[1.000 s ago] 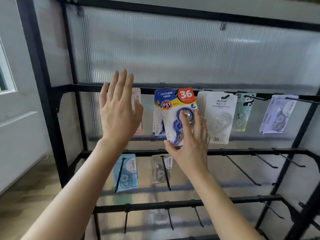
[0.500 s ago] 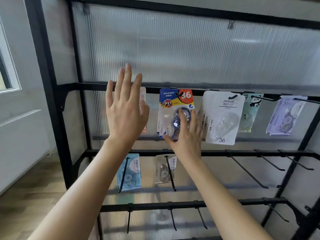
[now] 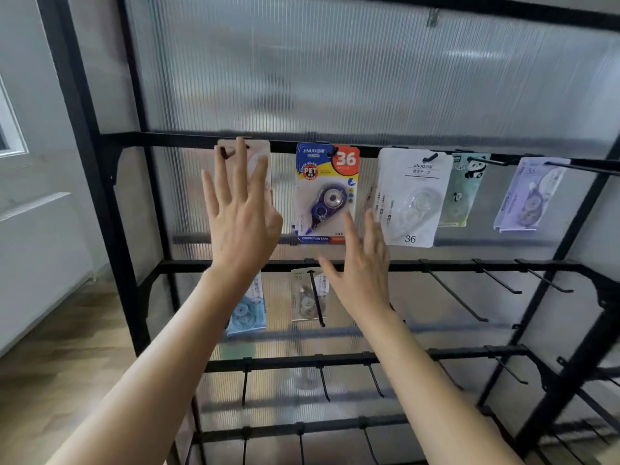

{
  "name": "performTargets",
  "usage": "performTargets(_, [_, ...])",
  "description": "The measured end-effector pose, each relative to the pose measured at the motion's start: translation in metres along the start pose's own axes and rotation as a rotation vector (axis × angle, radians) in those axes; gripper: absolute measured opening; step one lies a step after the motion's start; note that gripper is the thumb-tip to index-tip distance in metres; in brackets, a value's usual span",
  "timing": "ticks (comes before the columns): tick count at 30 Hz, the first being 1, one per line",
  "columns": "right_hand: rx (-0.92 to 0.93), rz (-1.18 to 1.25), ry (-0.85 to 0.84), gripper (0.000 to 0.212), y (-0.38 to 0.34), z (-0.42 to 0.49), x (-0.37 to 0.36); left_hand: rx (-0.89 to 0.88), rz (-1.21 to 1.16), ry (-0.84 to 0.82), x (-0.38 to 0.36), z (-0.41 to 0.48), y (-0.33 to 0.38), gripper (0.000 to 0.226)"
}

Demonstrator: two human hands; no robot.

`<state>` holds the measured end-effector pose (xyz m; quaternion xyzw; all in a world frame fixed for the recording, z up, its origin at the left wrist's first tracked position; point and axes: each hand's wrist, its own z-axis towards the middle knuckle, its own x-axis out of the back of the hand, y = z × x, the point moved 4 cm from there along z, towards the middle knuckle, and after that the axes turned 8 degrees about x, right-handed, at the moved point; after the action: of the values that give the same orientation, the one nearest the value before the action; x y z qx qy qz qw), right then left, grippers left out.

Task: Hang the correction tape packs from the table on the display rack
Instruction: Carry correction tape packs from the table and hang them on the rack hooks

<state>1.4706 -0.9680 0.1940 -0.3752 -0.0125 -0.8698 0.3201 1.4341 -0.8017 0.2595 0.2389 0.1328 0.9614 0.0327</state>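
1. Hanging along the top rail [image 3: 174, 138] of the display rack [image 3: 84, 129] are five sets of correction tape: a pale pack [image 3: 260, 156] at the left end, then a blue pack [image 3: 327, 196], a white pack [image 3: 414, 203], a panda pack [image 3: 466, 193] and, toward the right end, a lilac pack [image 3: 531, 196].
2. The blue pack is seen threaded on its peg, several deep, square and apart from its neighbours; its hanging is judged complete.
3. The left hand [image 3: 241, 226] is held flat, fingers spread, before the pale pack, probably to steady it; contact cannot be confirmed.
4. The right hand [image 3: 362, 276] is held open and empty, fingertips [image 3: 348, 219] at the blue pack's bottom edge.
5. A light blue pack [image 3: 248, 308] and a grey pack [image 3: 305, 298] are hung at the left end of the second rail [image 3: 402, 265]; bare pegs [image 3: 458, 298] are noted along its right half, where room for further packs is left.
6. The table is not in view.
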Motion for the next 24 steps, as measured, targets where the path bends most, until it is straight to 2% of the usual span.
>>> performTargets(5, [-0.012, -0.033, -0.036, 0.082, 0.009, -0.035, 0.012, -0.001, 0.003, -0.128, -0.009, -0.058, 0.007, 0.077])
performTargets(12, [-0.026, -0.038, -0.231, 0.081, 0.026, -0.098, 0.039, 0.076, 0.072, -0.278, -0.007, -0.137, 0.034, 0.074])
performTargets(18, [-0.003, -0.056, -0.413, 0.080, 0.037, -0.166, 0.066, 0.189, 0.119, -0.428, 0.021, -0.221, 0.061, 0.073])
performTargets(24, [0.033, -0.063, -0.540, 0.079, 0.030, -0.235, 0.084, 0.289, 0.150, -0.462, 0.065, -0.299, 0.078, 0.072])
